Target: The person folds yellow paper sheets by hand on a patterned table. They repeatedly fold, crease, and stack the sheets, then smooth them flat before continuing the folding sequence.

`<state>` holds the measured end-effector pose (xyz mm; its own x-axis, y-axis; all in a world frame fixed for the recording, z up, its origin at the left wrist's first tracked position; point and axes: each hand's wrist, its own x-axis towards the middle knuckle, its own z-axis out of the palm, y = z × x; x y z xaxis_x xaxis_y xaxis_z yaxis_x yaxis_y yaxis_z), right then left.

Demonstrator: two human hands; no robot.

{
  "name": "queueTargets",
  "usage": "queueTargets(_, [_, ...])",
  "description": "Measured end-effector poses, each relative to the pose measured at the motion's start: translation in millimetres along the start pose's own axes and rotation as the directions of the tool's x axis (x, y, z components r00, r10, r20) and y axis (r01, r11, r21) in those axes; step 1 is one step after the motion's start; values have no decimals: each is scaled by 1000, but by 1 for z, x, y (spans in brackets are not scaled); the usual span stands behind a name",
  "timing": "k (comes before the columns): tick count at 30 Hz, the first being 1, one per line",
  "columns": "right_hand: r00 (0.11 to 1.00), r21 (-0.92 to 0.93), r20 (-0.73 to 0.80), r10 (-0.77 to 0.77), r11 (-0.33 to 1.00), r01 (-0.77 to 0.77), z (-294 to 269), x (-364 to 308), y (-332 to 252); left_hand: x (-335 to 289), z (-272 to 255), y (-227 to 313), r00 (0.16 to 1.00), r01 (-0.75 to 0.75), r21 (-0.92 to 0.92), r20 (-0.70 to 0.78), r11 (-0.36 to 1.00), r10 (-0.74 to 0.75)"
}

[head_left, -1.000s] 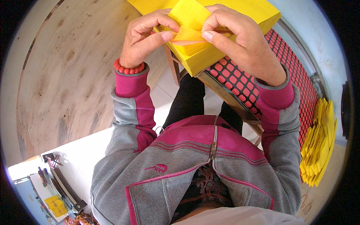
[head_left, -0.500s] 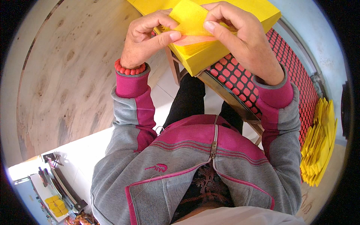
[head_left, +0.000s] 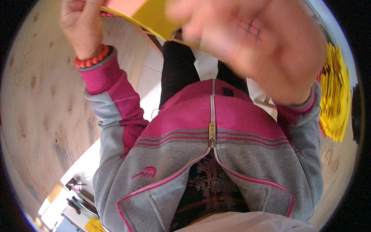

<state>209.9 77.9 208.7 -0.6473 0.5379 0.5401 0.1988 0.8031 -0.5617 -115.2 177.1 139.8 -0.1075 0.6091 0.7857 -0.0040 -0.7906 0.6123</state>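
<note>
At the top edge, a yellow paper piece (head_left: 148, 19) is partly in view, with a pink sheet (head_left: 125, 4) on its inner side. My left hand (head_left: 82, 29) is beside its left corner, fingers curled and partly cut off by the top edge; what they pinch is out of sight. Large and close to the camera, my right hand (head_left: 239, 34) is smeared by motion over the right side of the yellow piece. Its fingers are too blurred to read, and it covers much of what lies behind it.
A bundle of folded yellow paper (head_left: 334, 92) stands at the far right. On the left is a large wooden board (head_left: 46, 89). My dark-trousered legs (head_left: 177, 63) are below the yellow piece. More yellow items (head_left: 94, 225) lie at the lower left.
My right hand has left the yellow sheet and risen close to the camera, blurring. My left hand has shifted left and up in view. The yellow stack has slid mostly out at the top.
</note>
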Motion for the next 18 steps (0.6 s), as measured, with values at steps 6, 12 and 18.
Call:
queueTargets(6, [859,242,446,252,890,-387,80,-146,80,-17,32,4,998,56,37,-25,998,-55])
queueTargets(12, [890,-369,-167,423,811,-455,112,-207,160,-18,11,5,988,12,178,148,984,-38])
queueTargets(18, [875,-618,-362,321,620,-483,112,-198,175,-16,3,16,966,105,146,218,984,-136])
